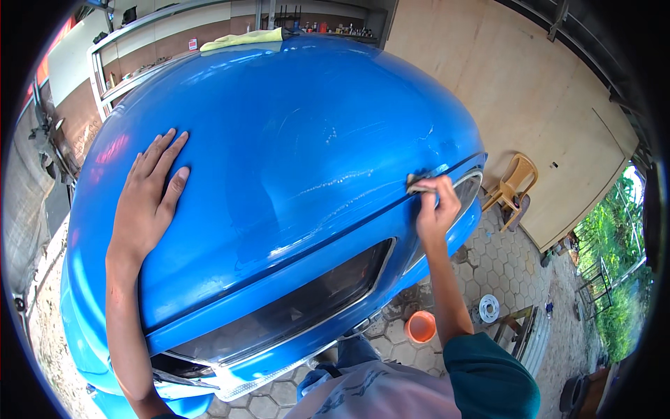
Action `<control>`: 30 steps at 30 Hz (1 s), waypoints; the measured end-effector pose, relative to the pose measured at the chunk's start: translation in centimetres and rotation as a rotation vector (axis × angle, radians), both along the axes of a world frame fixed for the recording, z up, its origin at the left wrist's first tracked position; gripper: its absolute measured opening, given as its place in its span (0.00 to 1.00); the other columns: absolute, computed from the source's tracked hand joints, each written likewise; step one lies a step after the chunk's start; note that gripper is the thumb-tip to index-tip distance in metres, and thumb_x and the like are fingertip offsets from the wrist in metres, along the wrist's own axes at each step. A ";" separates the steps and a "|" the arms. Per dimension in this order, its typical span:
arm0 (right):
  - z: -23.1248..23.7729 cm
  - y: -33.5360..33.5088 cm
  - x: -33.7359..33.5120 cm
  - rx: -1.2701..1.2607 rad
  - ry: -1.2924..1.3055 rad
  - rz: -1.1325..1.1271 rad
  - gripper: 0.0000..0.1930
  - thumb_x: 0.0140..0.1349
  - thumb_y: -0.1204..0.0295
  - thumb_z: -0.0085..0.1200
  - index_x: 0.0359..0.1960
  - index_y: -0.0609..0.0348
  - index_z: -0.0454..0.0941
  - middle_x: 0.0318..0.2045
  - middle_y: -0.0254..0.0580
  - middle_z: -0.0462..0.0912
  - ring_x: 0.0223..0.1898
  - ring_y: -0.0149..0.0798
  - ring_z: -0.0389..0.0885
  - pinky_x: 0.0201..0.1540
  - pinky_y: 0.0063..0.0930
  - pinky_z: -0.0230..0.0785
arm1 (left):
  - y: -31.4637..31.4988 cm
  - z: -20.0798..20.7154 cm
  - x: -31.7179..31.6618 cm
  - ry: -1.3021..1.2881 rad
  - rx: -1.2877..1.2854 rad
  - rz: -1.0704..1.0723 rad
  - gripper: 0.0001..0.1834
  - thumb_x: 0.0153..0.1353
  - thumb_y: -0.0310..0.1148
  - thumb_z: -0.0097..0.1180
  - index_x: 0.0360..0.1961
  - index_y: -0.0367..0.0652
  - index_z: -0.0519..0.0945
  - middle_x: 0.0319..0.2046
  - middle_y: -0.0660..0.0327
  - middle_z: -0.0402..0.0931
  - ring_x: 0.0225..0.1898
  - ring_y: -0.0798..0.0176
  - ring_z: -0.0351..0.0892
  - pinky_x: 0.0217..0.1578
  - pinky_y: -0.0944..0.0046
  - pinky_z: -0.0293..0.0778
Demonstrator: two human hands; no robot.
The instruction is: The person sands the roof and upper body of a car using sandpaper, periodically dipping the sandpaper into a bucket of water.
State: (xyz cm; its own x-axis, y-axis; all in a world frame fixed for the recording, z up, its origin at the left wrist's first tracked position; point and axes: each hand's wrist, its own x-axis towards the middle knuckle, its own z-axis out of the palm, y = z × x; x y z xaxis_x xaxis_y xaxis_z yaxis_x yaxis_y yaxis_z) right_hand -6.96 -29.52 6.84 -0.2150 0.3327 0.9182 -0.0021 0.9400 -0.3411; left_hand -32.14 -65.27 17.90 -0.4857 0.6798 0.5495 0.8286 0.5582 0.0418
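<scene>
The blue car roof (279, 133) fills the middle of the view, with whitish wet streaks and droplets on its right half. Flat on the roof's left side rests my left hand (150, 192), fingers stretched out and holding nothing. My right hand (437, 206) pinches a small dark pad (412, 183) against the roof near its right edge, just above the side gutter. The fingers partly cover the pad, so its exact kind is hard to make out. Below the gutter is a dark side window (293, 307).
A yellow-green cloth (244, 39) lies on the roof's far edge. On the paved floor (488, 272) stand an orange bucket (421, 326) and a tan plastic chair (515, 183), with a white wheel rim (488, 308) nearby. Behind the car, bottles line a shelf (342, 29).
</scene>
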 end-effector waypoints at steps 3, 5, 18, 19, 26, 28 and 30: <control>1.2 -3.2 0.2 0.175 -0.083 0.206 0.06 0.53 0.79 0.55 0.31 0.63 0.83 0.26 0.45 0.80 0.31 0.45 0.79 0.38 0.31 0.70 | -0.8 0.5 0.6 -0.032 -0.011 0.040 0.27 0.75 0.48 0.44 0.71 0.54 0.69 0.71 0.56 0.64 0.74 0.50 0.58 0.75 0.50 0.50; 0.6 2.2 1.0 0.126 -0.083 0.080 0.07 0.55 0.79 0.55 0.33 0.64 0.84 0.27 0.45 0.81 0.31 0.44 0.80 0.38 0.30 0.71 | -0.4 0.2 0.1 -0.051 0.008 0.034 0.27 0.75 0.48 0.43 0.71 0.54 0.68 0.72 0.56 0.63 0.74 0.51 0.58 0.75 0.50 0.50; 1.0 1.4 -0.1 0.164 -0.048 0.152 0.15 0.54 0.82 0.65 0.45 0.58 0.89 0.31 0.43 0.86 0.31 0.35 0.82 0.39 0.26 0.73 | -1.1 0.2 -0.2 -0.040 -0.026 0.028 0.26 0.75 0.47 0.44 0.71 0.55 0.69 0.72 0.57 0.63 0.74 0.50 0.58 0.74 0.50 0.52; 1.3 3.6 -0.1 0.111 -0.015 0.040 0.15 0.55 0.80 0.65 0.45 0.57 0.89 0.32 0.44 0.87 0.32 0.38 0.83 0.40 0.28 0.75 | -1.6 0.4 0.0 -0.052 -0.004 0.035 0.26 0.75 0.47 0.44 0.71 0.55 0.69 0.72 0.57 0.63 0.74 0.50 0.58 0.74 0.50 0.52; 3.4 11.3 1.2 -0.298 -0.078 -0.188 0.12 0.62 0.77 0.62 0.48 0.56 0.88 0.41 0.46 0.89 0.39 0.40 0.87 0.47 0.28 0.77 | 0.7 0.6 0.0 -0.096 0.012 0.004 0.26 0.74 0.46 0.45 0.71 0.55 0.69 0.72 0.57 0.62 0.74 0.50 0.59 0.74 0.50 0.52; 3.8 3.4 -1.4 -0.023 -0.148 0.127 0.15 0.58 0.81 0.64 0.46 0.56 0.88 0.43 0.45 0.88 0.45 0.42 0.86 0.50 0.30 0.77 | -0.5 0.5 0.1 -0.089 0.007 0.035 0.26 0.74 0.46 0.45 0.71 0.55 0.69 0.72 0.57 0.62 0.74 0.50 0.58 0.74 0.50 0.52; 4.5 -1.1 -2.1 0.108 -0.297 0.456 0.21 0.54 0.85 0.65 0.50 0.54 0.87 0.48 0.41 0.87 0.48 0.42 0.84 0.51 0.31 0.77 | -1.5 0.7 0.3 -0.080 -0.003 0.078 0.26 0.75 0.46 0.45 0.71 0.55 0.69 0.72 0.57 0.62 0.74 0.50 0.58 0.74 0.50 0.52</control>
